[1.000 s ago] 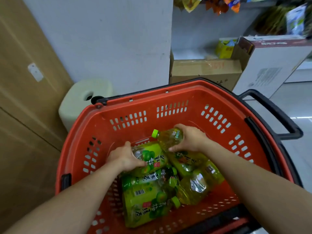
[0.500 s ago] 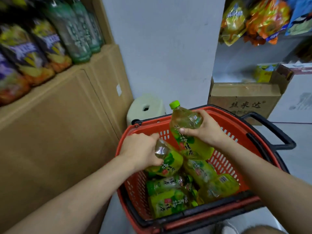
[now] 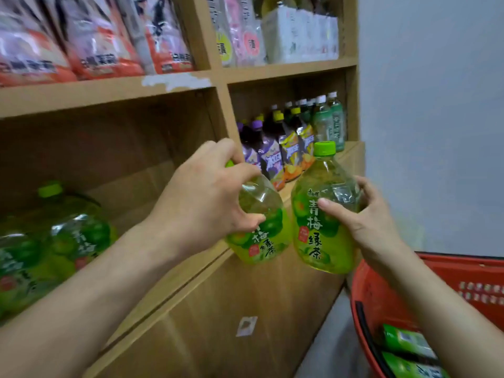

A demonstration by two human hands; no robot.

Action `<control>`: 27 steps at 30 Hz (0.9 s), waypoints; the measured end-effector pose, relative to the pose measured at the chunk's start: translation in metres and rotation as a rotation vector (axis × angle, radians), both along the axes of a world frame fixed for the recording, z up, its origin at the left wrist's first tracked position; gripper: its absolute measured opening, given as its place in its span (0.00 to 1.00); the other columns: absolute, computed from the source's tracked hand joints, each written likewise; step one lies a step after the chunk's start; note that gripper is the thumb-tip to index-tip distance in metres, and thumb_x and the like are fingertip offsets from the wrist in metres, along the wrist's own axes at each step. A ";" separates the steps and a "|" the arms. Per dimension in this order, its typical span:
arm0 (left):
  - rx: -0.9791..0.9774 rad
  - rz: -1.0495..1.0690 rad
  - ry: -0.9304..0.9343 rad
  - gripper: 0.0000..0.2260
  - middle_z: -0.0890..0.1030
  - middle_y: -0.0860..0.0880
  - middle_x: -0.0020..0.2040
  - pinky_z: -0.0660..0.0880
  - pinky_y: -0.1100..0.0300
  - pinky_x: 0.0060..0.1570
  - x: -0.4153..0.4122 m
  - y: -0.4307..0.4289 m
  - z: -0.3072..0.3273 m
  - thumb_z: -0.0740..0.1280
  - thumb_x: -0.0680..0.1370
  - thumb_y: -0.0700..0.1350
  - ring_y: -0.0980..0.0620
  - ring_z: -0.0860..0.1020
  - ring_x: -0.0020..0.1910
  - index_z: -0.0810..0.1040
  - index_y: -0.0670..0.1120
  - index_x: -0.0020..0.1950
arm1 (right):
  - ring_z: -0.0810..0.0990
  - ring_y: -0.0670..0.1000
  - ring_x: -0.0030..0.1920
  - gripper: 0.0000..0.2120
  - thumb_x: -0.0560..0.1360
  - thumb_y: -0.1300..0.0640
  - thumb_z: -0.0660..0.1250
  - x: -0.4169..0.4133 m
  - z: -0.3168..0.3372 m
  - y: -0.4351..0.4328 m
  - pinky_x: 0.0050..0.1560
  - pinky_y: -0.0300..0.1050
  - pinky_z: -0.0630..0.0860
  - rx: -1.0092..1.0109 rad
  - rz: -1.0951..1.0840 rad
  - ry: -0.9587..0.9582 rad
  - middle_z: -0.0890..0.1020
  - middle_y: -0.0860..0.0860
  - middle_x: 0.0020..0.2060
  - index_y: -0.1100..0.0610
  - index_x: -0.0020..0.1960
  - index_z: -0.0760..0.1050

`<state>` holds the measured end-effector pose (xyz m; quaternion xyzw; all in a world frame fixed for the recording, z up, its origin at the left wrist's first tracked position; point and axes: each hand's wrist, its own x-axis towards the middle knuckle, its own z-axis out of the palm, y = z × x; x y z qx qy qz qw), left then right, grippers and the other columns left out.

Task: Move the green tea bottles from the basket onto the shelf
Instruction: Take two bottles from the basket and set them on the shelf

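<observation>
Around us the wooden shelf (image 3: 109, 95) is crowded. Blurred snack bags (image 3: 95, 36) fill the top tier. In the right bay rows of purple- and yellow-capped drinks (image 3: 275, 151) stand just behind the two bottles we hold up. In the left bay, shelved tea bottles (image 3: 68, 233) stand at the left end. Our left hand (image 3: 207, 197) grips the left bottle (image 3: 261, 227) from above, fingers curled over its shoulder, the bottle tilted. Our right hand (image 3: 368, 222) grasps the right bottle (image 3: 319, 214) upright, thumb across the label. Both bottles hang in front of the shelf edge, just beside each other. The red basket (image 3: 381, 290) at lower right holds more basket bottles (image 3: 406, 342), lying down. The right bottle's label reads 青梅绿茶. The bottles are clear, rounded plastic with pale yellow-green tea and lime caps. The basket is perforated plastic with a black rim. The shelf is pale wood-grain board with a chipped white patch.
</observation>
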<state>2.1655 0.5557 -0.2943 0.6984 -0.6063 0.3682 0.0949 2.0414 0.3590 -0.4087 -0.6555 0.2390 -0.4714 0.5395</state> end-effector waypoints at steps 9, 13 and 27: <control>0.063 0.284 0.147 0.28 0.70 0.51 0.56 0.71 0.55 0.54 0.070 0.075 0.008 0.76 0.65 0.56 0.51 0.68 0.54 0.77 0.50 0.63 | 0.81 0.48 0.54 0.44 0.51 0.35 0.78 0.108 0.025 0.087 0.59 0.54 0.77 -0.027 0.214 -0.073 0.81 0.48 0.56 0.48 0.63 0.70; 0.029 0.367 0.257 0.28 0.67 0.50 0.64 0.68 0.51 0.62 0.099 0.076 0.003 0.75 0.68 0.54 0.47 0.66 0.63 0.74 0.52 0.66 | 0.80 0.50 0.56 0.42 0.53 0.35 0.78 0.132 0.021 0.107 0.60 0.53 0.76 -0.056 0.249 -0.046 0.80 0.49 0.56 0.48 0.62 0.68; -0.397 0.298 0.540 0.24 0.58 0.47 0.76 0.54 0.56 0.72 0.112 0.070 -0.030 0.61 0.77 0.37 0.47 0.57 0.75 0.66 0.50 0.72 | 0.70 0.46 0.67 0.49 0.63 0.26 0.62 0.146 0.019 0.106 0.69 0.53 0.68 -0.264 0.602 0.265 0.71 0.43 0.67 0.41 0.76 0.45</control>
